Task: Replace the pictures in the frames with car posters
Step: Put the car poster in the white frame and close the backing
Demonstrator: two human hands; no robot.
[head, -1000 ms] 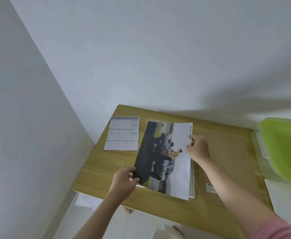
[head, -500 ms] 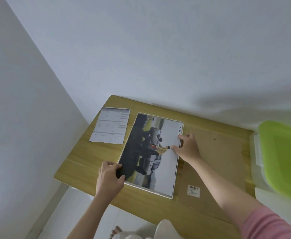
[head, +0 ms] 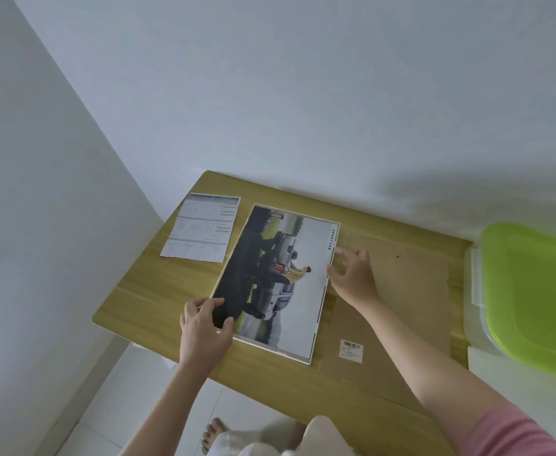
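The car poster (head: 279, 278) lies flat in the frame (head: 312, 352) on the table (head: 145, 291). The left hand (head: 204, 330) pinches its near-left corner; the right hand (head: 352, 274), fingers loosely spread, touches its right edge. A green-lidded box (head: 533, 297) sits far right, contents hidden.

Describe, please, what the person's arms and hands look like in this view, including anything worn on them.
Both hands are bare: no gloves, rings or watch visible on the left hand or right hand. The left forearm is bare as far as it shows. The right arm has a pink sleeve at the upper arm.
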